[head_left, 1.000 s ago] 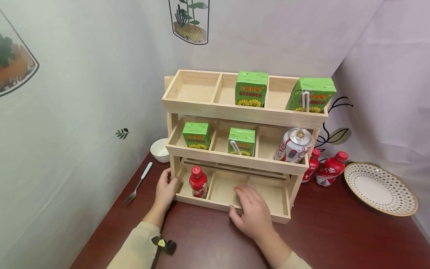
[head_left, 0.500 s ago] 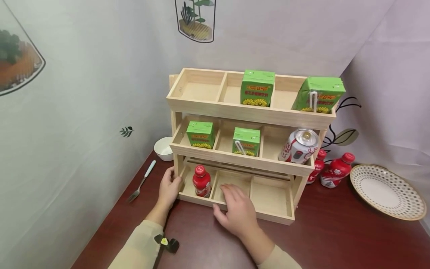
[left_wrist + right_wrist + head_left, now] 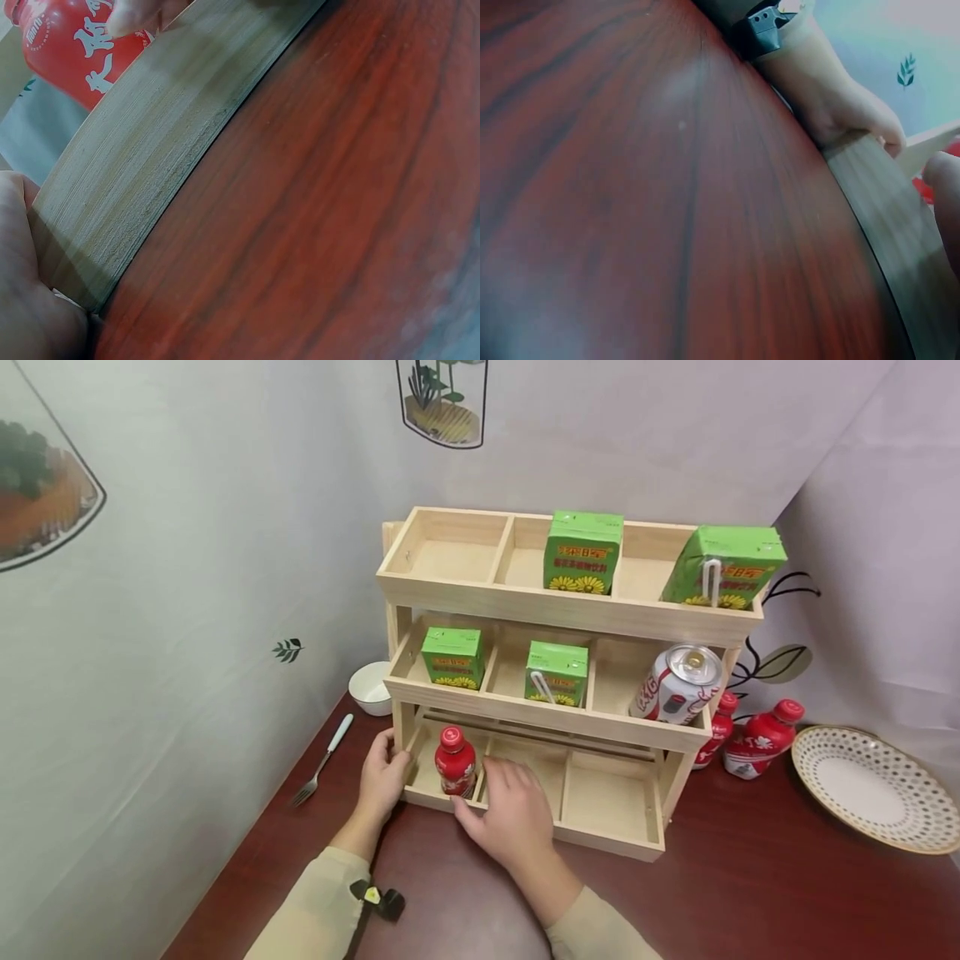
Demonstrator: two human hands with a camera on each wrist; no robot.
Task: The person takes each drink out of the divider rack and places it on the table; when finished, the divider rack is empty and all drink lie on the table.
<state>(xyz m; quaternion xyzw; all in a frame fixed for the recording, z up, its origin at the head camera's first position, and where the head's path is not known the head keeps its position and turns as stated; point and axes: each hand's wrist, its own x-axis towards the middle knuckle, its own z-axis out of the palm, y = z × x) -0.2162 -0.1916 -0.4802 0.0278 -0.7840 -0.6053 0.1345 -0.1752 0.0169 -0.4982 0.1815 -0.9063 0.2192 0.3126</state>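
Note:
A three-tier wooden rack (image 3: 615, 839) stands on the table. My left hand (image 3: 381, 777) holds its lower left corner, thumb at the front and fingers round the side; the right wrist view shows this left hand (image 3: 855, 112) bent over the rack's end. A red bottle (image 3: 455, 764) with a red cap stands upright in the bottom tier's left compartment. My right hand (image 3: 513, 814) reaches over the front board just right of it, thumb and fingers apart. In the left wrist view a fingertip overlaps the red bottle (image 3: 64, 52).
Green drink cartons (image 3: 453, 658) stand on the upper two tiers. A white can (image 3: 678, 685) leans in the middle tier's right compartment. Two more red bottles (image 3: 761, 739) and a dotted plate (image 3: 870, 785) are at the right. A fork (image 3: 326, 760) and white bowl (image 3: 369, 689) lie left.
My right hand has moved left along the bottom tier, from the middle compartment to beside the red bottle. My left hand has kept its hold on the rack. The head view has shifted slightly.

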